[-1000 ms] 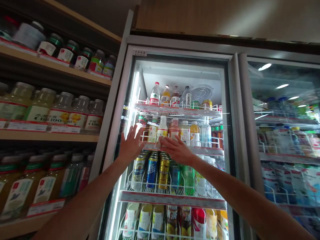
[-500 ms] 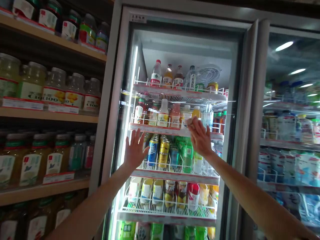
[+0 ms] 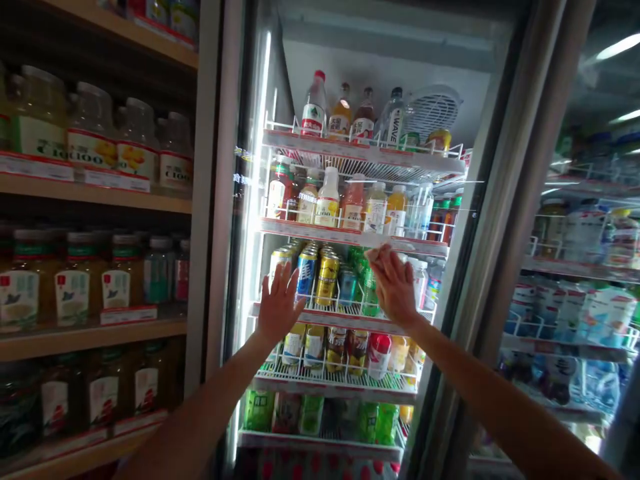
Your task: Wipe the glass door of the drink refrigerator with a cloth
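Note:
Both hands are raised to the glass door [image 3: 345, 37] of a lit drinks fridge. My left hand [image 3: 277, 305] has its fingers spread, palm toward the glass, in front of the shelf of cans; it holds nothing. Under the fingers of my right hand [image 3: 397, 290] is a small pale cloth [image 3: 376, 253], flat against the glass. Much of the cloth is covered by the hand, and I cannot make out its full shape. Behind the glass, near the hands, stand a blue can [image 3: 305, 273], a gold can [image 3: 327, 280] and green bottles [image 3: 370, 287].
Wooden shelves [image 3: 95, 193] with bottled juices stand at the left. A metal door frame [image 3: 520, 220] runs along the right, beside a second fridge holding bottles [image 3: 575, 313]. Inside the lit fridge, wire shelves [image 3: 340, 233] carry bottles and cans.
The view has tilted down and shifted, showing lower shelves. My right hand with the cloth has moved down the glass, from the bottle shelf to the can shelf. My left hand stays spread.

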`<state>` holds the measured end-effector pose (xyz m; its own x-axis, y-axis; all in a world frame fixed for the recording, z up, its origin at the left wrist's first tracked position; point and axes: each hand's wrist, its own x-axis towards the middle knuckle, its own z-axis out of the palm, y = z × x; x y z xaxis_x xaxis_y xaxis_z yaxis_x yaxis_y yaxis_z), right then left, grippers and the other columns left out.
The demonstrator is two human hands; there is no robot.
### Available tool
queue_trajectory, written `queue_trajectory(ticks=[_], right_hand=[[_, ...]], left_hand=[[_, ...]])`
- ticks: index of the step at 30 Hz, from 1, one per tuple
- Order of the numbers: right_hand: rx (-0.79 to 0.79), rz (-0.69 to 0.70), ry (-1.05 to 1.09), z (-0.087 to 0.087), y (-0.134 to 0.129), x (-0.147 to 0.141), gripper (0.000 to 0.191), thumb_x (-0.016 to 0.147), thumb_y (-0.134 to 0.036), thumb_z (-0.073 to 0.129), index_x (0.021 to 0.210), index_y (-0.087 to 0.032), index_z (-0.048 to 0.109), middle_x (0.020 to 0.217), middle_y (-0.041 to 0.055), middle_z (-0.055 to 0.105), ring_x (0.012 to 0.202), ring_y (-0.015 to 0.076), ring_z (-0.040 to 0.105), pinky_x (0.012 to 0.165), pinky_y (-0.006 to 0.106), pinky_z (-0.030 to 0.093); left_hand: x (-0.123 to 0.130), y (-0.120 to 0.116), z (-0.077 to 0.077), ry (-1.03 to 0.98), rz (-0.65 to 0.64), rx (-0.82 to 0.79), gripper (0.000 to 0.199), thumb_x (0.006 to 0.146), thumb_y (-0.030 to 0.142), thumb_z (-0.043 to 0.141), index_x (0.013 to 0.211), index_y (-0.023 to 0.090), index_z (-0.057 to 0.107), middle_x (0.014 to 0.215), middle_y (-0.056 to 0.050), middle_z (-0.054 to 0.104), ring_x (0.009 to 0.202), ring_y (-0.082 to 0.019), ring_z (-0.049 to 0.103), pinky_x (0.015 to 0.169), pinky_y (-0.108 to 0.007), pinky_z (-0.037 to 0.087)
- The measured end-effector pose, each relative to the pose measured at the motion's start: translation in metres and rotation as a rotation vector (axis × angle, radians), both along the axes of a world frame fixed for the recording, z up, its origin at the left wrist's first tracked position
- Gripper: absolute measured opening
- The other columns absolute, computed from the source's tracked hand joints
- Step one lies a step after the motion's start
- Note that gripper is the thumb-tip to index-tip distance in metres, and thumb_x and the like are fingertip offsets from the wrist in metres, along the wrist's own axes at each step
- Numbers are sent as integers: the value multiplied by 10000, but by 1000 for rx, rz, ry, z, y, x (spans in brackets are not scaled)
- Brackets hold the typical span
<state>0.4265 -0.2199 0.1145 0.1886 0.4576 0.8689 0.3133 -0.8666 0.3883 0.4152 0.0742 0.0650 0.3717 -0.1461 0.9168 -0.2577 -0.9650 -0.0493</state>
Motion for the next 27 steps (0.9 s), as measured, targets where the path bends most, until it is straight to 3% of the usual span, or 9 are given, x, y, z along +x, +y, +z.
queue_trajectory(ticks=[2,4,6,9,12,17,21,24,27], right_hand=[[-236,83,47,-15,4,-2,591,838,-138,456,1406,-271,362,1505,8,305,1426,212,145,1160,482,90],[-338,125,63,-21,13,-2,593,834,-125,468,1395,-294,373,1486,-8,343,1421,193,168,1167,472,85],[-208,118,32,-9,31,4,602,834,-111,466,1400,-290,367,1489,1,337,1419,207,177,1160,485,133],[18,182,-37,27,66,16,609,845,-99,450,1416,-280,341,1516,16,275,1422,225,164,1123,479,270],[19,363,-76,42,89,20,582,858,-128,467,1411,-269,349,1534,34,223,1425,229,149,1085,475,353],[-229,395,-59,22,70,12,476,853,-182,481,1328,-182,472,1416,104,445,1411,238,205,1118,498,286],[-390,363,-108,36,38,9,389,852,-159,442,1217,-206,569,1303,60,569,1390,188,264,1171,449,148],[-199,265,-215,61,10,14,390,882,-189,434,1259,-225,527,1400,68,473,1403,208,231,1158,492,112],[86,143,-257,76,-17,23,447,907,-270,428,1354,-251,426,1494,83,324,1404,248,224,1135,531,131]], left_hand=[[-4,0,-3,-26,-33,0,574,888,353,435,1407,142,308,1482,-153,299,1407,-285,175,1127,-529,158],[-9,-7,1,-82,-98,-22,561,884,333,447,1402,163,312,1471,-147,327,1401,-282,206,1123,-534,174],[-13,-23,15,-160,-228,-67,529,891,300,430,1394,182,318,1458,-135,359,1390,-257,249,1120,-505,222],[-13,-56,45,-232,-469,-184,458,908,233,362,1365,194,351,1372,-113,475,1302,-186,405,1067,-405,360],[-4,-80,66,-234,-550,-373,417,917,209,326,1326,181,398,1281,-111,551,1197,-159,509,988,-360,448],[5,-95,74,-228,-358,-362,403,908,215,365,1299,156,444,1323,-123,514,1233,-199,465,1019,-405,417],[10,-109,94,-315,-107,-266,370,877,282,463,1226,170,511,1311,-116,523,1244,-271,441,1028,-501,368],[18,-93,116,-391,-46,-164,338,866,307,486,1164,158,538,1301,-113,534,1270,-281,418,1048,-516,334],[24,-36,143,-466,-49,-205,257,882,288,437,1081,187,565,1222,-93,586,1210,-251,480,1012,-488,378]])
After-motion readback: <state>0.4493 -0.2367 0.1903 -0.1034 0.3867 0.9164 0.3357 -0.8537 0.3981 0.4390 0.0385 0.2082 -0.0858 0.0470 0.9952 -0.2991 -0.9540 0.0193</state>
